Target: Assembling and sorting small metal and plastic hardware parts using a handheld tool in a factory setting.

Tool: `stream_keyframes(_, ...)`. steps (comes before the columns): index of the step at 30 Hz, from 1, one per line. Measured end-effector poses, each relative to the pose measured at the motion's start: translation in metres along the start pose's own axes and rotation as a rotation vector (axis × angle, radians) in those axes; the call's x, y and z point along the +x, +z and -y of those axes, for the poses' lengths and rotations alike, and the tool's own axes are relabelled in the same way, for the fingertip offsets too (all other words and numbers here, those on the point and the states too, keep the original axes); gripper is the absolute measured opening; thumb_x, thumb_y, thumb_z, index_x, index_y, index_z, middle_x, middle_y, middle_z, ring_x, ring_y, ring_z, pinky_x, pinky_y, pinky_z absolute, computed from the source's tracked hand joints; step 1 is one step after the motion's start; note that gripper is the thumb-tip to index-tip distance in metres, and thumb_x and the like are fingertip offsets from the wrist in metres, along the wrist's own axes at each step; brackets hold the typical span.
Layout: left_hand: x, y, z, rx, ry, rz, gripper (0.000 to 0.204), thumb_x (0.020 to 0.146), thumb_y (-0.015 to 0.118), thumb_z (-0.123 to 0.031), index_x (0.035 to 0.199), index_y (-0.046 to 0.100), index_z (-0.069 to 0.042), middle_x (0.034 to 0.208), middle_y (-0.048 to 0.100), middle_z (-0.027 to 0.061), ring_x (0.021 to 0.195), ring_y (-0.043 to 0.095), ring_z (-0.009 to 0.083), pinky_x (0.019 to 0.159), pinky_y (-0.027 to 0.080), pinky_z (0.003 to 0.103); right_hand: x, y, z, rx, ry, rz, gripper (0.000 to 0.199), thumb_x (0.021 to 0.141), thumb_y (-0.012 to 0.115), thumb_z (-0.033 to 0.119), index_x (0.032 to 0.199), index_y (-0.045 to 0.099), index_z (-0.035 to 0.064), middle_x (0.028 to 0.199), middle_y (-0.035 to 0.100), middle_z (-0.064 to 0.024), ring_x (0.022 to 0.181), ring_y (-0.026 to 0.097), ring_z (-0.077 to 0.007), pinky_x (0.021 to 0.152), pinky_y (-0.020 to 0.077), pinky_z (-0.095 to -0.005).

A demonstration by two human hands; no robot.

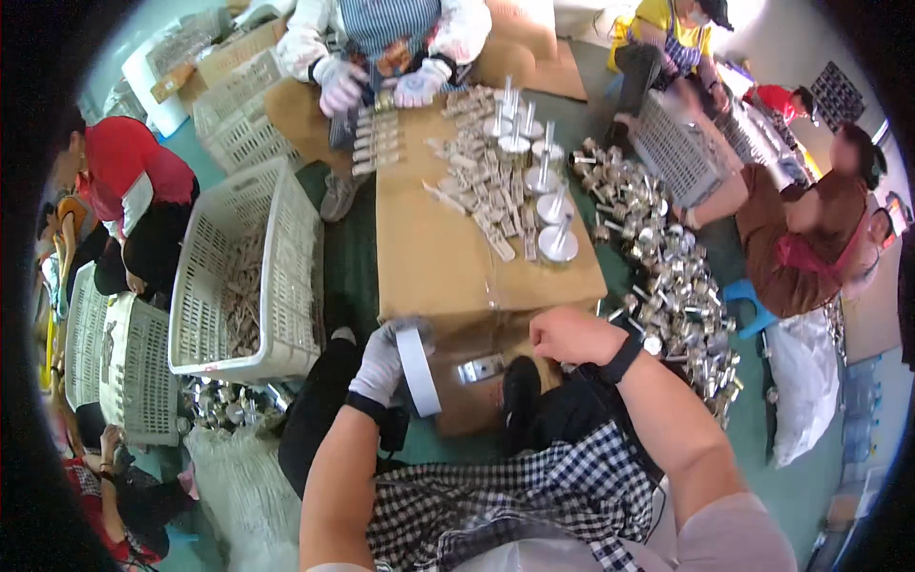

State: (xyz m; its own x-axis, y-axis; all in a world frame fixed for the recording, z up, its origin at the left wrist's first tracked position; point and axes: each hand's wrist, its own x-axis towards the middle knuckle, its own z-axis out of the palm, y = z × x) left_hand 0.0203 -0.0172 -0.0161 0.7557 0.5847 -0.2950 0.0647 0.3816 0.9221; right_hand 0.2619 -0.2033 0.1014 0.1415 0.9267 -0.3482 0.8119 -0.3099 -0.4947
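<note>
In front of the cardboard box (438,248), my gloved left hand (379,362) is closed round a round thing with a broad white curved rim (419,372). Its kind is not clear from this angle. My bare right hand (577,338) is closed beside the box's near right corner, fingers curled in; whatever they may hold is hidden. Between my hands, low against the box's near side, shows a small silver metal piece (479,369). On the box top, several round metal discs with upright stems (558,242) stand at the right, beside many flat pale metal strips (477,181).
A white plastic crate (295,276) with strips inside stands left of the box. Metal stemmed parts (681,296) lie heaped on the floor at right. Across the box, a co-worker's gloved hands (416,86) handle small parts. Other people sit around, near a blue stool (748,305).
</note>
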Motion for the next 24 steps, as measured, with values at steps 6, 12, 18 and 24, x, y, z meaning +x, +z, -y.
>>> stream_keyframes(6,0.007,-0.002,-0.010,0.181,0.129,0.038,0.017,0.080,0.060,0.000,0.096,0.064,-0.002,0.093,0.066,0.0092,0.083,0.065,0.0220,0.073,0.056,0.035,0.034,0.076,0.011,-0.235,0.120,0.374,0.027,0.075,0.062,0.017,0.095,0.064,-0.0019,0.098,0.064,-0.0217,0.093,0.062,-0.0356,0.077,0.0502,-0.0430)
stream_keyframes(12,0.010,-0.008,0.000,-0.178,0.008,0.048,0.019,0.078,0.063,-0.002,0.097,0.064,-0.002,0.095,0.066,0.0089,0.083,0.063,0.0190,0.076,0.053,0.032,0.112,0.185,-0.045,-0.043,0.274,0.167,0.046,0.088,0.049,0.036,0.121,0.058,0.0053,0.125,0.056,-0.0165,0.114,0.054,-0.0321,0.094,0.0437,-0.0420)
stream_keyframes(18,0.008,-0.007,0.004,-0.093,0.064,0.132,0.037,0.065,0.078,0.001,0.099,0.065,-0.007,0.093,0.065,0.0015,0.081,0.059,0.0123,0.077,0.050,0.027,0.124,0.257,-0.040,-0.163,0.382,0.268,0.035,0.082,0.053,0.029,0.104,0.063,0.0041,0.110,0.061,-0.0179,0.102,0.059,-0.0320,0.085,0.0475,-0.0413)
stream_keyframes(24,0.021,-0.015,0.021,-0.625,-0.177,0.145,0.019,0.080,0.060,-0.001,0.099,0.063,0.001,0.094,0.066,0.0101,0.084,0.063,0.0206,0.079,0.054,0.035,0.104,0.237,-0.024,-0.232,0.258,0.309,0.026,0.077,0.056,0.022,0.088,0.068,0.0029,0.096,0.066,-0.0193,0.090,0.064,-0.0320,0.076,0.0513,-0.0405)
